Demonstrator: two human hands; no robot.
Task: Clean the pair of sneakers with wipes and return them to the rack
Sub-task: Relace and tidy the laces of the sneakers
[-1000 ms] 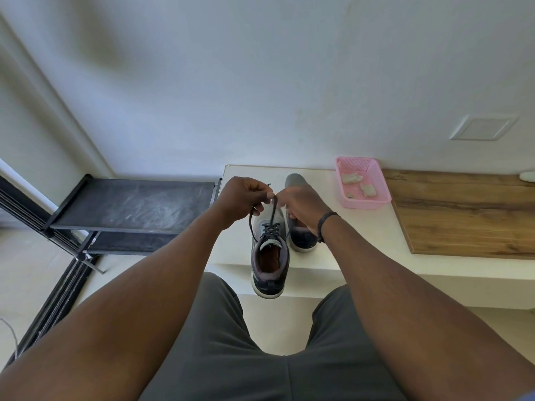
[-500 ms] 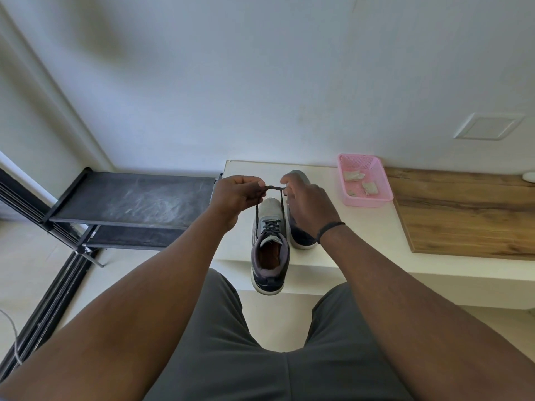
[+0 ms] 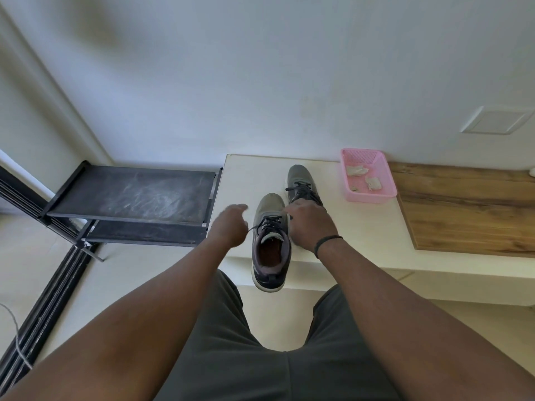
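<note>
White ledge: near sneaker between hands; left blurred, grip unclear; right curled, grasp hidden

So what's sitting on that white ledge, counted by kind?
Sneakers: 2, the near sneaker overhanging the ledge edge, the far sneaker beside it
Pink basket: 1
Used wipes in the basket: 3 crumpled pieces, such as
Wooden board: 1
Total: 7

Hands beside laced sneaker — bench
</note>
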